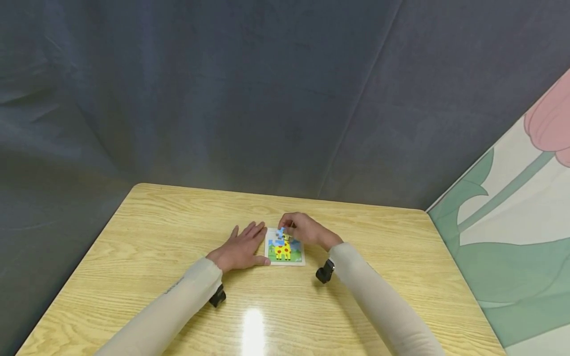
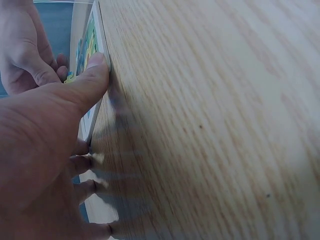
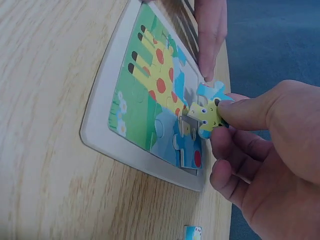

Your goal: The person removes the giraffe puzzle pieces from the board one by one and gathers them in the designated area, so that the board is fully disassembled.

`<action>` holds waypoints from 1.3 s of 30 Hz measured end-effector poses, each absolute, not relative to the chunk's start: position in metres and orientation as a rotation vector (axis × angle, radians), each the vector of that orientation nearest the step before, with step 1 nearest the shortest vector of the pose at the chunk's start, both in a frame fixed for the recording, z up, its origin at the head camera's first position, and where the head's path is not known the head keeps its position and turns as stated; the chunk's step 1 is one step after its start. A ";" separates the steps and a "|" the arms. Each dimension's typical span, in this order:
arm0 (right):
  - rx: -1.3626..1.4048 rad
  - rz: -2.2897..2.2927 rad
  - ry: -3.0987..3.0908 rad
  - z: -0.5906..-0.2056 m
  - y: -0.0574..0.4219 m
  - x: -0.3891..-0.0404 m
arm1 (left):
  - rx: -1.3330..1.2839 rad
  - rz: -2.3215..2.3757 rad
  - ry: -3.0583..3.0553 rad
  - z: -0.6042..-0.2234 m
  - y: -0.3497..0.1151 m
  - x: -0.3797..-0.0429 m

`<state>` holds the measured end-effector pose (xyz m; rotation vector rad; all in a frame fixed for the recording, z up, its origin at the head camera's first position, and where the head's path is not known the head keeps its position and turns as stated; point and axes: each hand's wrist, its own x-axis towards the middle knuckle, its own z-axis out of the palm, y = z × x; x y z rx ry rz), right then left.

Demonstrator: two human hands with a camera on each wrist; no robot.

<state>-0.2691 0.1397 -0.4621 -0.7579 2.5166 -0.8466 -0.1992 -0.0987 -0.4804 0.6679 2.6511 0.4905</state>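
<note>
A giraffe jigsaw puzzle [image 3: 150, 85] lies in a white-rimmed tray [image 3: 98, 131] on the table. My right hand [image 1: 307, 229] pinches a puzzle piece [image 3: 210, 114] between thumb and fingers, just above the tray's far part; the piece shows the giraffe's yellow face and some blue. Below it, part of the tray's pale floor shows, and a blue piece with a red dot [image 3: 191, 152] sits in the corner, slightly raised. My left hand [image 1: 242, 251] rests on the table with fingers spread. Its thumb [image 2: 92, 75] lies on the tray's near left corner, its fingertips along the left side.
Another small blue piece [image 3: 192, 232] lies on the wooden table [image 1: 187, 217] to the tray's right. A dark curtain [image 1: 249, 99] hangs behind the table's far edge, and a flower-patterned panel [image 1: 512, 237] stands along the right.
</note>
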 end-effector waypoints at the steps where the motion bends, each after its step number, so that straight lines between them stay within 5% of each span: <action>1: -0.750 -0.858 2.517 -0.462 0.140 -0.269 | 0.667 0.493 2.650 -0.480 -0.099 -0.199; 39: -0.638 -0.778 2.676 -0.448 0.233 -0.267 | 0.655 0.513 2.658 -0.481 -0.098 -0.197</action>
